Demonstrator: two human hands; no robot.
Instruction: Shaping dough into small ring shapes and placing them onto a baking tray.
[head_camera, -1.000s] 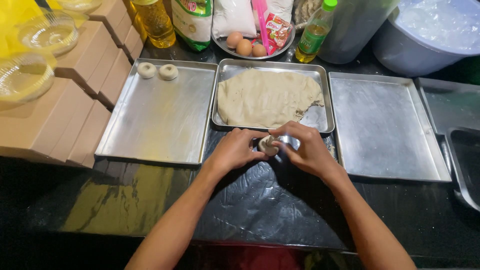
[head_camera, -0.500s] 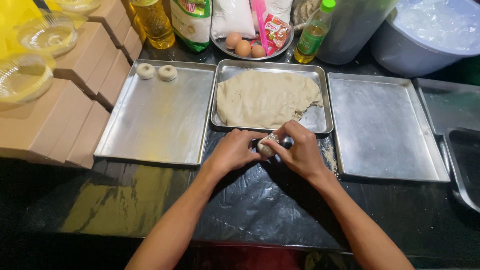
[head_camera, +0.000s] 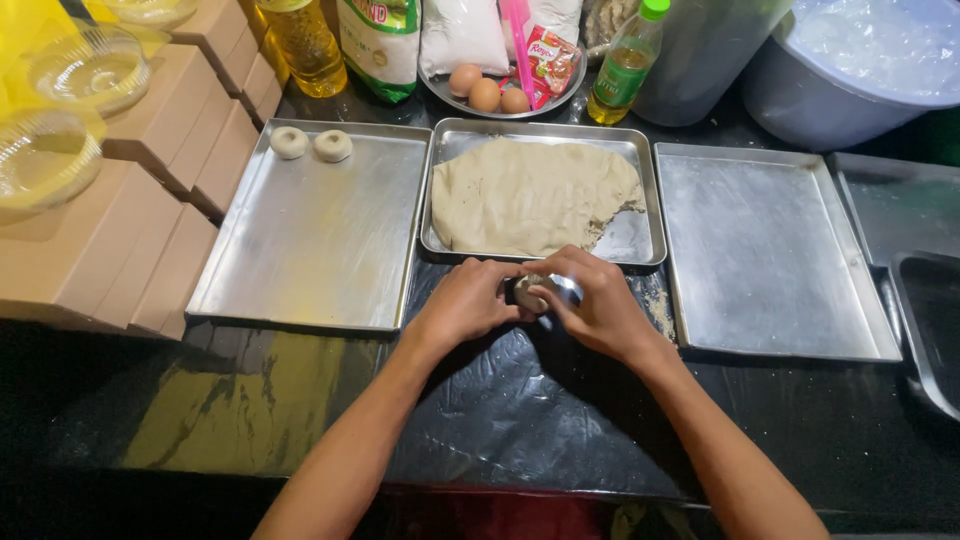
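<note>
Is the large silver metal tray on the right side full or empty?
Empty: the right silver metal tray shows only bare metal, nothing on it.

We see a dark work counter, covered by a sheet of glossy black plastic that wrinkles and throws back pale highlights. Light falls from above, bright on the metal trays and dim toward the near edge, where the counter fades into shadow. At the left we find a row of plain brown cardboard boxes stacked side by side. Along the far edge stand bottles, bags and a large grey tub. No wall, floor or window shows from here.
</note>
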